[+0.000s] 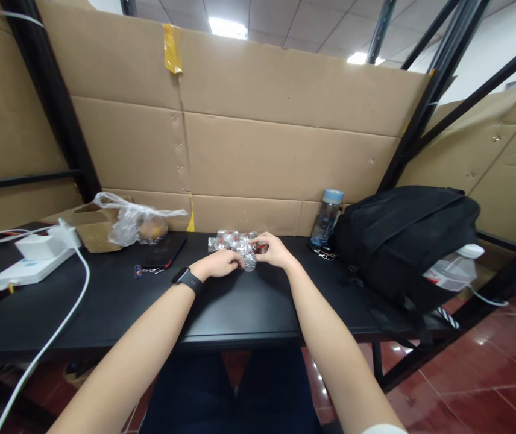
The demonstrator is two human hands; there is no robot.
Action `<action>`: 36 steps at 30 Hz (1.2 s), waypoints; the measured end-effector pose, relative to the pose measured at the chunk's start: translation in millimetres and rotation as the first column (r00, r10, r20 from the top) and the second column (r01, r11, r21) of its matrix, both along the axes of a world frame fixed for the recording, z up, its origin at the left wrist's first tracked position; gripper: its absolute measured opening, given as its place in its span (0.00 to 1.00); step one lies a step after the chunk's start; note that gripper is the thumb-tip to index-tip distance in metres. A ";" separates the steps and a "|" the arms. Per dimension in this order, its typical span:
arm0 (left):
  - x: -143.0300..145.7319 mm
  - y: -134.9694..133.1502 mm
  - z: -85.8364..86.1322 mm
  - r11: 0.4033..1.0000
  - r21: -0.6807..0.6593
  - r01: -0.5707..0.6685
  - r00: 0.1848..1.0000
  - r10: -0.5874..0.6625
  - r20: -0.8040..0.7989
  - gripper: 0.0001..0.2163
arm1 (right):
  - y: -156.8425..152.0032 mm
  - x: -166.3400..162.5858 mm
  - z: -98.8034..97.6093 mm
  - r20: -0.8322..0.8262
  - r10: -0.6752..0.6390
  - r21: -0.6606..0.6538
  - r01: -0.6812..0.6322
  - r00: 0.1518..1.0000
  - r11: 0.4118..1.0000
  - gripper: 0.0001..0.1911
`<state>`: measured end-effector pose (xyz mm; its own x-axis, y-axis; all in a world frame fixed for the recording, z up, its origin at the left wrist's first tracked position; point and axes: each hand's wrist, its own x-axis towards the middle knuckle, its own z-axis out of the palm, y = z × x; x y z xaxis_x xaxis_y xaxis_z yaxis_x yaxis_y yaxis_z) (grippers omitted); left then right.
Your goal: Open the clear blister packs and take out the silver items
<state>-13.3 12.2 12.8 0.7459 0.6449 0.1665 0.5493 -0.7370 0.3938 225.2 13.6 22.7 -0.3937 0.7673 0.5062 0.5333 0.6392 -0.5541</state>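
A cluster of small, shiny clear-wrapped packets (233, 240) with red marks lies on the black desk in front of me. What is inside the wrapping is too small to make out. My left hand (222, 264), with a dark watch on its wrist, has its fingers curled against the near packet (249, 261). From the other side, my right hand (272, 250) grips the same near packet between thumb and fingers. Its fingertips are partly hidden behind the wrapping.
To the left are a white power strip (34, 268) with a cable, a cardboard box (97, 226), a knotted plastic bag (138, 223) and a dark phone-like slab (164, 253). A water bottle (325, 220) and black backpack (398, 241) stand right. A cardboard wall (249, 157) closes the back.
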 end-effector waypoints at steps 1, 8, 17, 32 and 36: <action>0.6 -0.3 -0.1 1.000 -0.003 0.013 1.000 -0.013 -0.025 0.17 | -1.2 -0.1 1.6 0.003 -0.005 0.012 0.005 1.000 1.000 0.25; 6.8 -6.0 -3.0 0.997 0.075 0.014 0.996 -0.008 -0.087 0.23 | -9.0 5.5 9.7 0.219 0.014 -0.083 0.005 0.976 0.997 0.26; 6.8 -6.8 -4.9 0.999 0.042 -0.010 0.990 0.016 -0.141 0.26 | -11.3 9.3 9.8 0.311 -0.043 -0.219 0.116 0.949 0.969 0.25; 9.7 -16.8 0.7 0.999 0.048 0.008 0.979 0.002 -0.205 0.31 | -14.7 13.3 14.1 0.410 -0.060 -0.267 0.183 0.910 0.946 0.18; 11.0 -16.0 -0.8 0.998 0.058 -0.008 0.962 0.023 -0.270 0.29 | -12.1 13.2 10.0 0.411 -0.067 -0.278 0.195 0.909 0.940 0.18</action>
<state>-2.4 -3.9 12.0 0.7581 0.6521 -0.0046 0.6412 -0.7441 0.1875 238.4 1.5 32.8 -0.3943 0.9167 0.0641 0.8133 0.3806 -0.4400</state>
